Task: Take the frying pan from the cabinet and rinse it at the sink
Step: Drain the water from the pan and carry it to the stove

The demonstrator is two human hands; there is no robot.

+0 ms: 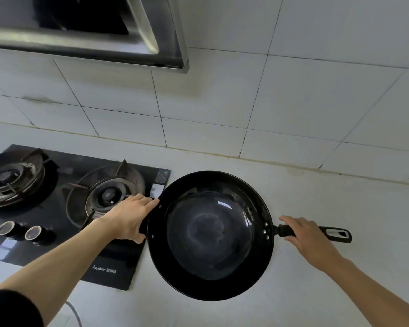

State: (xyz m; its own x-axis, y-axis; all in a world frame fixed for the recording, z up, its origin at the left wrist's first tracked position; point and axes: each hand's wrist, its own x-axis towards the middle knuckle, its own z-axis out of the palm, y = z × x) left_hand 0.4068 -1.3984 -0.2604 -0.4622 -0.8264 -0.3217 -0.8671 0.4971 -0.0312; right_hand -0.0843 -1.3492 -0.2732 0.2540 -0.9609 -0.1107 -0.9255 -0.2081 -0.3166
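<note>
Now both arms are stretched forward over the bench (340,232), one pan (210,234) held between them. Left hand (130,220) reaches in from the lower left, forearm bare, a dark sleeve (10,308) at the elbow end; its grip is clamped on the small helper handle at the pan's left rim, fingers laid over the rim edge, thumb tucked underneath. Right hand (309,237) comes in from the lower right, palm down, grip curled over the long handle (335,234) near where it meets the pan; the handle's looped end pokes out past the knuckles.

And the pan itself: black, round, open side up, sitting over the pale bench just right of the hob (64,213), its left edge overlapping the hob's corner. Whether it rests on the bench or hangs above it, I cannot tell.

Count it up: one pan, two hands on it. One black glass hob with two burners (109,197) and two knobs (33,233) at its front. One steel hood (85,31) up top, tiled wall (293,90) behind.
</note>
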